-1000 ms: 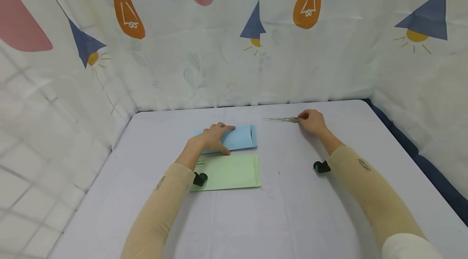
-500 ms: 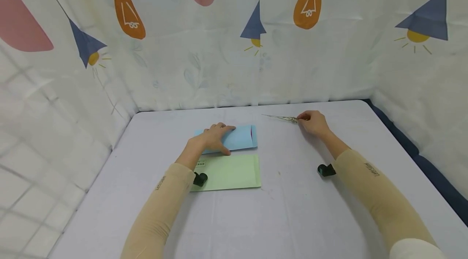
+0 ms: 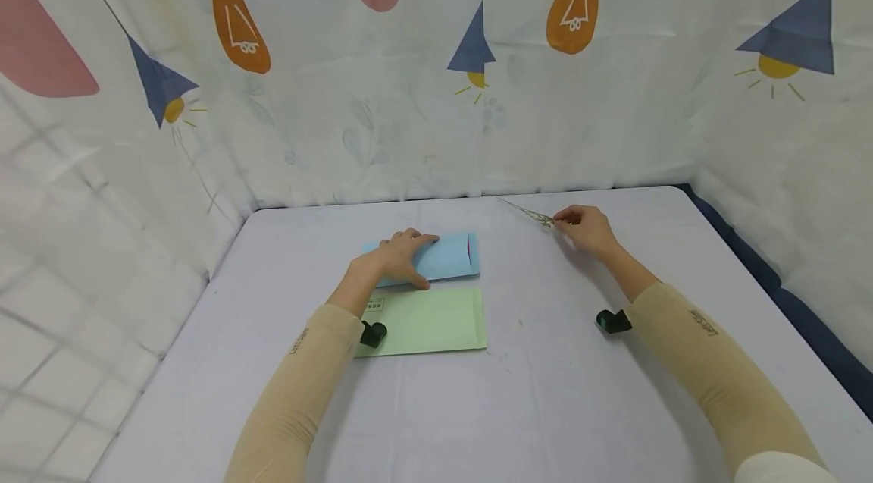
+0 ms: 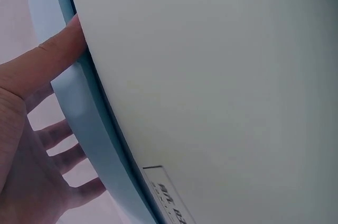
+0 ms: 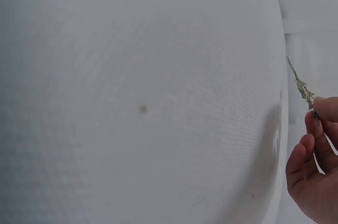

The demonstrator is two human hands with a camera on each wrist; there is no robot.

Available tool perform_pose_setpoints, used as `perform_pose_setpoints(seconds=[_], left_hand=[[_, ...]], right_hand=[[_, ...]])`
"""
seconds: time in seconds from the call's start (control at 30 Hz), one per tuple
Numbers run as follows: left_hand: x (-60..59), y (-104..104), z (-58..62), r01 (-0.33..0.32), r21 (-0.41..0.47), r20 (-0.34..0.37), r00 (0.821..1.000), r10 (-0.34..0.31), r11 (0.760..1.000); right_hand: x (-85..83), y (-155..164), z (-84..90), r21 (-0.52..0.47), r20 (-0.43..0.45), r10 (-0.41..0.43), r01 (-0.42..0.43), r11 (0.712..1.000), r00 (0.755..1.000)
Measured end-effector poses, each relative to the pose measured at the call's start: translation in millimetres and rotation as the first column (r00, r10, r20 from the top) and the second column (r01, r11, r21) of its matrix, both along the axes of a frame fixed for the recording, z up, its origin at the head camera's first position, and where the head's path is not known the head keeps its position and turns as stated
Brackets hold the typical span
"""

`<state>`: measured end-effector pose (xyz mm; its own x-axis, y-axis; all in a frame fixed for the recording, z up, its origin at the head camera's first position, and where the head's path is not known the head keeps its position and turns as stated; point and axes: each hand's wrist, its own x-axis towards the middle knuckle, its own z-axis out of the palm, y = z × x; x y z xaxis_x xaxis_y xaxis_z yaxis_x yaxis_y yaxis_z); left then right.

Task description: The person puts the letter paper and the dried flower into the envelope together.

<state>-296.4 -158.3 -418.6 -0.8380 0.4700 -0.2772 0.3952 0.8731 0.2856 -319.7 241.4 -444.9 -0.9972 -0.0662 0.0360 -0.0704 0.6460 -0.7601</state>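
A light blue envelope point(image 3: 446, 257) lies flat on the table point(image 3: 546, 392), its open end facing right. My left hand point(image 3: 398, 255) rests flat on its left part with straight fingers; the left wrist view shows the fingers point(image 4: 58, 145) spread on the blue envelope point(image 4: 84, 123). A pale green envelope point(image 3: 430, 321) lies just in front of it. To the right, my right hand point(image 3: 585, 227) pinches one end of a thin dried sprig point(image 3: 527, 212), lifted and pointing up-left. In the right wrist view the sprig point(image 5: 301, 86) sticks up from the fingertips point(image 5: 322, 110).
A patterned curtain point(image 3: 436, 66) with lamp prints walls the table on the back and both sides. The table's right edge point(image 3: 764, 278) drops to a dark blue strip. Small black wrist camera mounts point(image 3: 612, 321) sit under both forearms.
The right hand has raised the sprig, so its free tip now points up and to the left, off the table. The left hand and both envelopes have not moved.
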Motion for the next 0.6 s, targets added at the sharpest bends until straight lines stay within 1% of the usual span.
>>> perform_pose_setpoints(seconds=[0.1, 0.27, 0.47, 0.6], left_hand=[[0.4, -0.1, 0.4, -0.001, 0.000, 0.001, 1.000, 0.001, 1.000], [0.7, 0.3, 1.2, 0.000, -0.001, 0.003, 1.000, 0.000, 1.000], [-0.7, 0.4, -0.8, -0.001, -0.005, 0.003, 1.000, 0.001, 1.000], [-0.5, 0.3, -0.6, 0.001, -0.005, -0.002, 1.000, -0.001, 1.000]], right_hand=[[0.9, 0.3, -0.3, -0.033, 0.013, -0.003, 0.003, 0.999, 1.000], [1.4, 2.6, -0.5, -0.117, 0.073, 0.018, -0.009, 0.993, 0.997], [4.1, 3.7, -0.1, -0.202, 0.127, 0.070, -0.043, 0.978, 0.989], [6.6, 4.0, 2.1, -0.242, 0.146, 0.123, -0.085, 0.966, 0.982]])
